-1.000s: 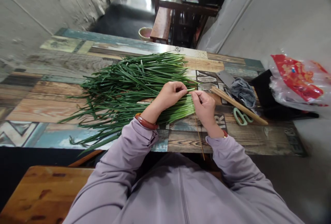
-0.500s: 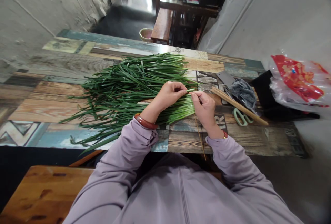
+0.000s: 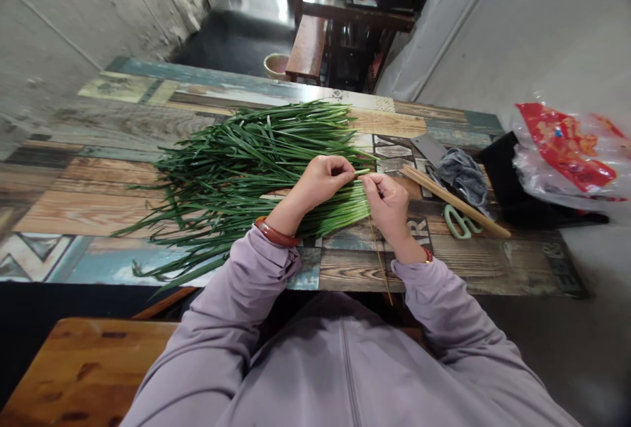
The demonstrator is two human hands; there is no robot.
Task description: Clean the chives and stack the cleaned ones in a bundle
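Observation:
Long green garlic chives (image 3: 256,144) lie in a broad pile on the patchwork-patterned table (image 3: 276,276), leaves to the left and pale stems to the right. Over the stem ends, my left hand (image 3: 318,184) pinches a single chive stem (image 3: 361,171), its pale end sticking out past the fingertips. My right hand (image 3: 389,203) is closed in a pinch right beside that end; what its fingertips hold is too small to make out. A thin brownish strand (image 3: 379,259) hangs below my right hand, reaching past the table's front edge. A smaller row of chives (image 3: 345,207) lies beneath both hands.
Right of my hands lie wooden sticks (image 3: 453,200), green-handled scissors (image 3: 461,222), a grey cloth (image 3: 463,174) and a flat grey blade (image 3: 428,148). A red and clear plastic bag (image 3: 572,151) rests at the far right. A wooden stool (image 3: 93,361) stands at lower left.
Both hands stay almost in place, still pinching at the stem end. The whole view has shifted very slightly.

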